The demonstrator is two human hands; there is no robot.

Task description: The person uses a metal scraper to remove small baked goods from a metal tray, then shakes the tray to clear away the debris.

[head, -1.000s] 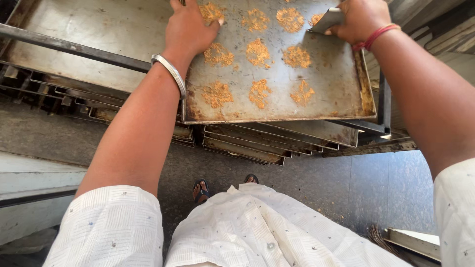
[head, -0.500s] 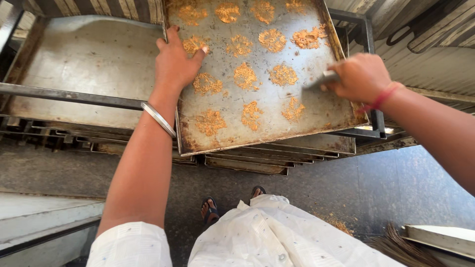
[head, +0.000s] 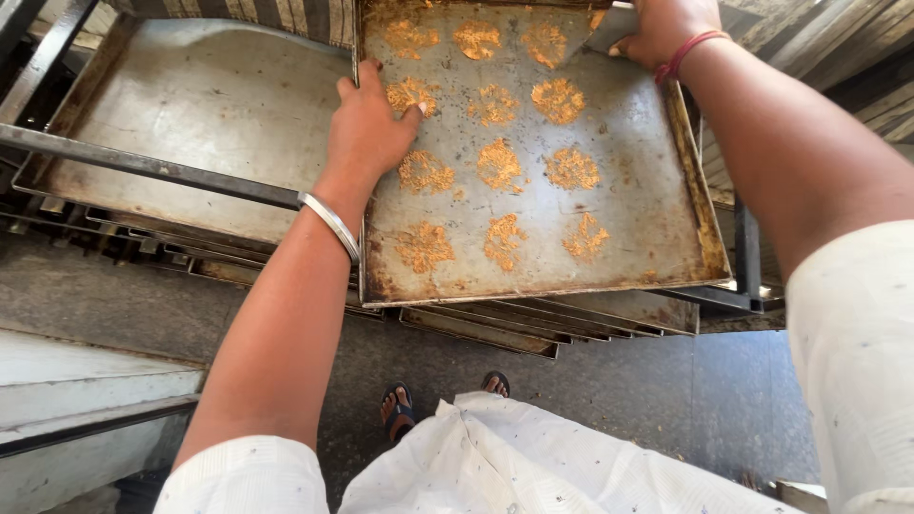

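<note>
The left hand lies flat and spread on the left edge of a worn metal baking tray, palm down, fingers apart, with the thumb reaching onto one of the orange crumb patches. A silver bangle sits on that wrist. The right hand is at the tray's far right corner, closed around a flat metal scraper whose blade rests on the tray surface; a red thread circles that wrist.

The tray lies on top of a stack of similar trays, whose near edges stick out beneath its near edge. Round patches of orange crumbs cover it in rough rows from the far edge to the near edge, and rust darkens its rim. Just to its left, touching or nearly so, lies a second tray, bare and grey, with a dark metal bar crossing over its near part.

Below the trays, the person's white garment and two sandalled feet show against a dark floor.
</note>
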